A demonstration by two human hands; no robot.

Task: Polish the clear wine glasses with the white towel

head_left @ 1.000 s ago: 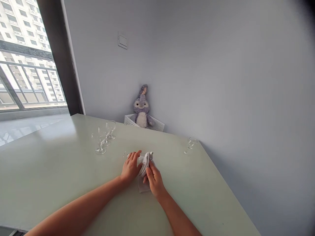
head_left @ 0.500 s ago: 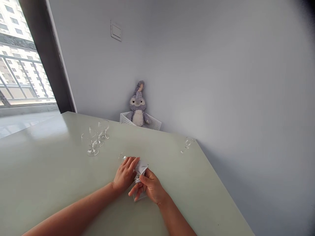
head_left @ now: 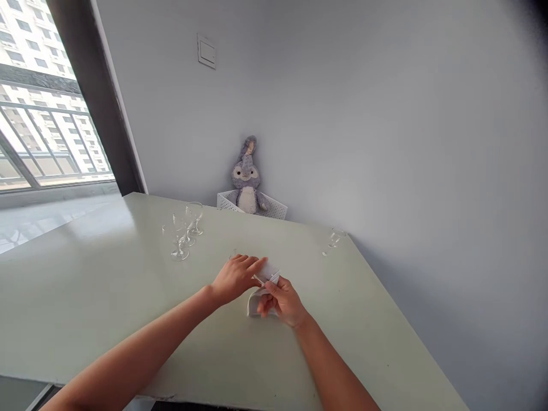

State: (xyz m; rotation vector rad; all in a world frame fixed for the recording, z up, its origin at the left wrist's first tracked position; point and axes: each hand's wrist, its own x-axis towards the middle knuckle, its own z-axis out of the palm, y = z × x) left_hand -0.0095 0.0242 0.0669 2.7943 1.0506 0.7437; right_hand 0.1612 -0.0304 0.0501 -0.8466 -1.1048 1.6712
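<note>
Pinching a white cloth between the fingers and thumb of the right hand near the middle of the pale green table, the person holds the left hand flat and open, its fingertips just touching the cloth, with stemmed glasses farther along the table.

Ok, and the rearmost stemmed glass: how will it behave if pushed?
The stemmed glass looks thin and clear, so it is probably fragile. Its wide bowl sits high on a slim stem, so a push near the top could likely tip it. The glossy table may let its foot slide.
</note>
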